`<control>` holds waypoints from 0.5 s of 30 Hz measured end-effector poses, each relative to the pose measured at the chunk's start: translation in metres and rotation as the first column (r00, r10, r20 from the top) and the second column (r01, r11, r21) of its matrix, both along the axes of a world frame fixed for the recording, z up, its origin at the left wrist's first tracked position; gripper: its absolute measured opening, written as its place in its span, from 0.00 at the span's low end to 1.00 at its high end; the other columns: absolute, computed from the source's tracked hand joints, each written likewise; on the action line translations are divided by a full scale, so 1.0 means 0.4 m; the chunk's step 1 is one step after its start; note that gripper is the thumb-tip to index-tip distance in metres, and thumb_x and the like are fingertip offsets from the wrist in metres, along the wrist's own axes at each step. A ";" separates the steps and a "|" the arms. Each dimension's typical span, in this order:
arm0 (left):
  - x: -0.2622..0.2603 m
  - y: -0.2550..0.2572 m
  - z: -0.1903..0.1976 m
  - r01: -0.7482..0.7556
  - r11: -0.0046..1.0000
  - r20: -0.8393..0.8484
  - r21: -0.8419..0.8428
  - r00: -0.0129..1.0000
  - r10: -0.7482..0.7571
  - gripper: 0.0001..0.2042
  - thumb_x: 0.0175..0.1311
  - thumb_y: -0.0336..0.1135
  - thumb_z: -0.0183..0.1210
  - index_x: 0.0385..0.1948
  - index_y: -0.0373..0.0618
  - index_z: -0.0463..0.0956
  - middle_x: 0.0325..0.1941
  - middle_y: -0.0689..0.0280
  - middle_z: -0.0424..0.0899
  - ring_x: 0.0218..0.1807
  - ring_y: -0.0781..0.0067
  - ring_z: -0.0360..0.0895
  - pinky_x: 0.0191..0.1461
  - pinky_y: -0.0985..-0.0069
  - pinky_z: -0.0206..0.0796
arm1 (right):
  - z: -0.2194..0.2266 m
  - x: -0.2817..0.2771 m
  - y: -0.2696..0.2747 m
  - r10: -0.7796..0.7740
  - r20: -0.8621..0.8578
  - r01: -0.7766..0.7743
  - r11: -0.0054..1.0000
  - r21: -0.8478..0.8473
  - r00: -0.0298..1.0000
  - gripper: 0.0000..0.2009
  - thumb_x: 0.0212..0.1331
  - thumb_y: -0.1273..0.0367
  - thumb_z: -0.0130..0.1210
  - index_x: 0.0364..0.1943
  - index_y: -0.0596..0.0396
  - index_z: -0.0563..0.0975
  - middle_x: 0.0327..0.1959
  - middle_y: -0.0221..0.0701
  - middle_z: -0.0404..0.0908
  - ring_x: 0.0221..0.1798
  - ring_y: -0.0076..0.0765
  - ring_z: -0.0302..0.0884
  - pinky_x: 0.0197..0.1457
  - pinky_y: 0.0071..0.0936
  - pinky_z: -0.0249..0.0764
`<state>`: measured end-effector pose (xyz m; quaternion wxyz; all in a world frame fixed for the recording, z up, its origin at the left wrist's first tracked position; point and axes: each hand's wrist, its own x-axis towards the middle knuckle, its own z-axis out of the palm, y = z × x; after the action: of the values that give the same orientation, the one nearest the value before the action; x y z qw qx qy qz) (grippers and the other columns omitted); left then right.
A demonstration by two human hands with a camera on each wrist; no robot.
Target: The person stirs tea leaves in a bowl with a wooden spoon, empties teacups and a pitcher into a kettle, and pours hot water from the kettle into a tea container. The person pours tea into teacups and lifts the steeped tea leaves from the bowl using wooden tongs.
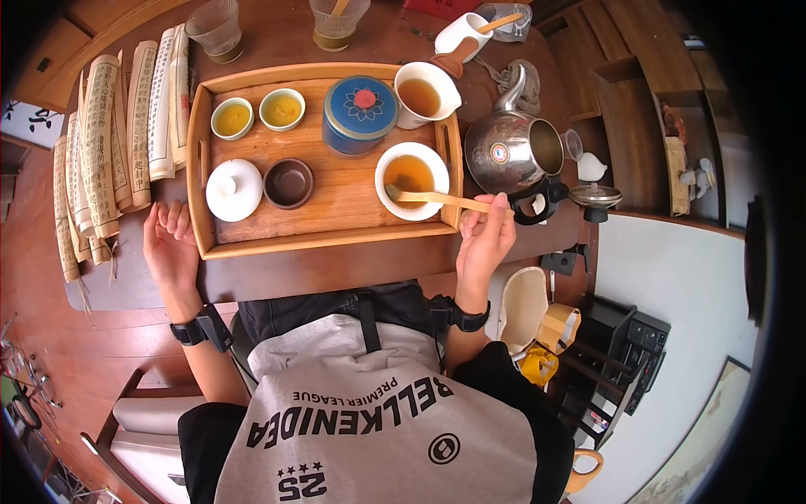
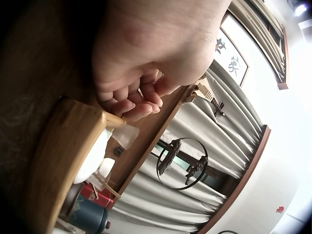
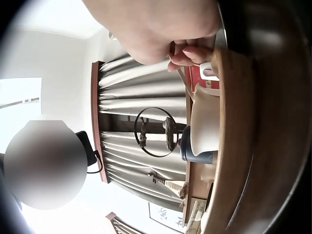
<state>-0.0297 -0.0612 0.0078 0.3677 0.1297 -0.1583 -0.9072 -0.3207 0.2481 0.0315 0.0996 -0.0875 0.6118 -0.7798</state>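
Note:
My right hand [image 1: 487, 239] pinches the handle of a wooden spoon [image 1: 449, 201] between thumb and fingers at the tray's right front corner. The spoon's head dips into amber tea in a white bowl [image 1: 411, 148]. My left hand [image 1: 172, 239] lies beside the tray's left front corner, fingers loosely curled around nothing. On the wooden tray [image 1: 319, 239] stand a blue tin [image 1: 357, 130], a white pitcher of tea [image 1: 420, 94], two small cups of yellow tea [image 1: 232, 118], a brown cup [image 1: 288, 183] and a white lid [image 1: 234, 191].
Right of the tray stands a steel kettle [image 1: 508, 151], with a glass-like lid [image 1: 595, 198] by its handle. Bamboo-coloured scrolls with writing [image 1: 101, 143] lie at the left. Behind the tray are two ribbed glasses [image 1: 214, 29] and a white holder [image 1: 462, 35] with wooden tools.

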 end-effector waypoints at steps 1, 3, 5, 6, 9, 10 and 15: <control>0.000 0.000 -0.001 0.000 1.000 -0.004 0.002 1.000 0.000 0.12 0.78 0.33 0.44 0.28 0.46 0.61 0.27 0.71 0.57 0.28 0.78 0.56 0.37 0.78 0.54 | 0.000 -0.002 0.001 0.003 0.034 -0.002 1.000 -0.028 0.999 0.18 0.77 0.57 0.48 0.36 0.59 0.77 0.17 0.26 0.69 0.19 0.20 0.62 0.24 0.20 0.56; 0.000 0.000 0.000 0.000 1.000 -0.006 0.002 1.000 0.000 0.12 0.78 0.33 0.44 0.28 0.46 0.61 0.27 0.71 0.57 0.28 0.78 0.56 0.36 0.78 0.54 | 0.001 -0.006 0.003 0.002 0.037 0.000 0.999 -0.046 0.999 0.18 0.77 0.58 0.48 0.37 0.59 0.77 0.17 0.26 0.69 0.19 0.21 0.62 0.24 0.20 0.56; 0.000 0.000 0.000 0.000 1.000 -0.007 0.002 1.000 0.000 0.12 0.78 0.33 0.44 0.28 0.46 0.61 0.27 0.71 0.57 0.28 0.78 0.56 0.36 0.78 0.54 | 0.003 -0.007 0.004 0.001 0.040 0.002 0.998 -0.063 0.999 0.18 0.77 0.58 0.48 0.37 0.59 0.77 0.17 0.26 0.69 0.19 0.21 0.62 0.24 0.20 0.56; 0.000 0.000 0.000 -0.001 1.000 -0.006 0.003 1.000 0.001 0.12 0.78 0.33 0.44 0.28 0.46 0.61 0.27 0.71 0.57 0.28 0.78 0.56 0.36 0.78 0.54 | 0.006 -0.007 0.004 -0.005 0.036 0.008 0.998 -0.070 0.999 0.18 0.77 0.58 0.48 0.37 0.59 0.77 0.17 0.26 0.69 0.18 0.21 0.62 0.23 0.20 0.56; -0.001 0.001 0.001 0.005 1.000 -0.017 0.011 1.000 -0.005 0.12 0.78 0.33 0.44 0.28 0.46 0.61 0.27 0.70 0.57 0.28 0.78 0.56 0.36 0.78 0.54 | 0.013 -0.007 0.003 -0.021 0.033 0.024 0.997 -0.078 0.999 0.18 0.77 0.57 0.47 0.37 0.60 0.77 0.17 0.26 0.69 0.18 0.21 0.62 0.23 0.20 0.56; -0.001 0.001 0.001 0.010 1.000 -0.029 0.017 1.000 -0.010 0.12 0.78 0.33 0.44 0.28 0.46 0.61 0.27 0.70 0.57 0.28 0.78 0.56 0.36 0.78 0.54 | 0.015 -0.007 0.003 -0.030 0.034 0.033 0.996 -0.079 0.999 0.18 0.77 0.57 0.47 0.37 0.60 0.77 0.16 0.26 0.69 0.18 0.21 0.62 0.23 0.19 0.55; 0.000 0.000 0.000 0.002 1.000 -0.018 0.007 1.000 -0.002 0.12 0.78 0.33 0.44 0.28 0.46 0.61 0.27 0.70 0.58 0.29 0.78 0.56 0.36 0.78 0.54 | 0.023 -0.005 0.004 -0.071 -0.188 0.084 0.994 0.063 0.980 0.18 0.78 0.59 0.45 0.37 0.61 0.76 0.17 0.26 0.70 0.19 0.19 0.62 0.23 0.18 0.55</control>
<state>-0.0295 -0.0613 0.0076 0.3676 0.1228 -0.1522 -0.9092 -0.3228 0.2497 0.0407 0.0148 -0.1320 0.6484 -0.7496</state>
